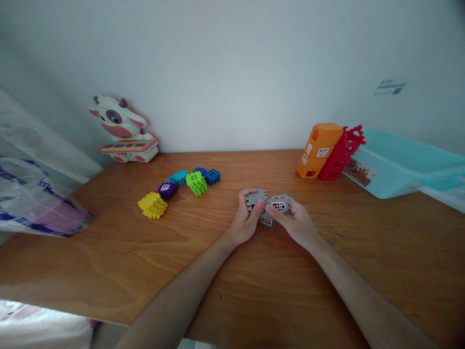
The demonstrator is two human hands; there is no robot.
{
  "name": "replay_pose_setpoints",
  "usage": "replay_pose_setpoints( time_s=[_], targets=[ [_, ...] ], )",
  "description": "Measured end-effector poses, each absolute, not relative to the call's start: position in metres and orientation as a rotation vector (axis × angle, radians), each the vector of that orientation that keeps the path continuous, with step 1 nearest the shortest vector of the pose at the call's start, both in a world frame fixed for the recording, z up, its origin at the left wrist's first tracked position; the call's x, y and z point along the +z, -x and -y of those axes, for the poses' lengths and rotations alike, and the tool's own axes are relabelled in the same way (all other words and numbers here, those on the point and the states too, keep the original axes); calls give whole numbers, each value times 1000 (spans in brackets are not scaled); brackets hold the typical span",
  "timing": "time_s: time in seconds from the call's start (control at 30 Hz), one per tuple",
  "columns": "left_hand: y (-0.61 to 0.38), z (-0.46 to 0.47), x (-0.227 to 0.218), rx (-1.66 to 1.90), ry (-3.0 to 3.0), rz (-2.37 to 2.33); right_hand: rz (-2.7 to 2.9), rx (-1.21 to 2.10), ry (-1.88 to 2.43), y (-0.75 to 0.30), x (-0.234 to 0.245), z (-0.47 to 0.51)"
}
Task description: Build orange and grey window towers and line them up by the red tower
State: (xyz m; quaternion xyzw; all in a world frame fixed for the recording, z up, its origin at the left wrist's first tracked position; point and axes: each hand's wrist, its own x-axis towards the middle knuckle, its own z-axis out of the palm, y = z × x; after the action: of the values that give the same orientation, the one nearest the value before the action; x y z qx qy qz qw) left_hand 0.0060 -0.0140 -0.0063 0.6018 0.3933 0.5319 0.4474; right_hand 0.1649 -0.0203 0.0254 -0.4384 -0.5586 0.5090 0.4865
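Over the counter [232,300], between its front and back edges, our left hand [242,224] grips the grey toothed blocks [280,206], thumb on top; our right hand [301,225] grips their other side. We judge it best to align the teeth squarely and press evenly with both thumbs. The blocks appear rigid plastic with latticed windows; near the back edge stands a smooth, boxy orange block [319,145].

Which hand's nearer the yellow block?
Left. The left hand is to the right of the yellow block; the right hand is farther right.
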Motion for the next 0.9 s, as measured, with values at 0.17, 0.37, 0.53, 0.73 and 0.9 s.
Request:
replay_pose_setpoints(
  time_s=[0.17,0.37,0.53,0.73,0.9],
  targets=[
    [-6,15,-6,1355,-1472,-974,1338,1192,1044,-165,26,18],
    [-4,16,-8,1364,-1722,-935,1312,1105,1054,-175,30,13],
    [0,11,-8,1459,-2103,-1070,1357,1090,1104,-177,30,14],
    [2,10,-9,1409,-2164,-1151,1413,1037,1131,-173,21,14],
    [0,12,-8,1478,-2085,-1120,1396,1068,1035,-170,17,13]
  ],
)
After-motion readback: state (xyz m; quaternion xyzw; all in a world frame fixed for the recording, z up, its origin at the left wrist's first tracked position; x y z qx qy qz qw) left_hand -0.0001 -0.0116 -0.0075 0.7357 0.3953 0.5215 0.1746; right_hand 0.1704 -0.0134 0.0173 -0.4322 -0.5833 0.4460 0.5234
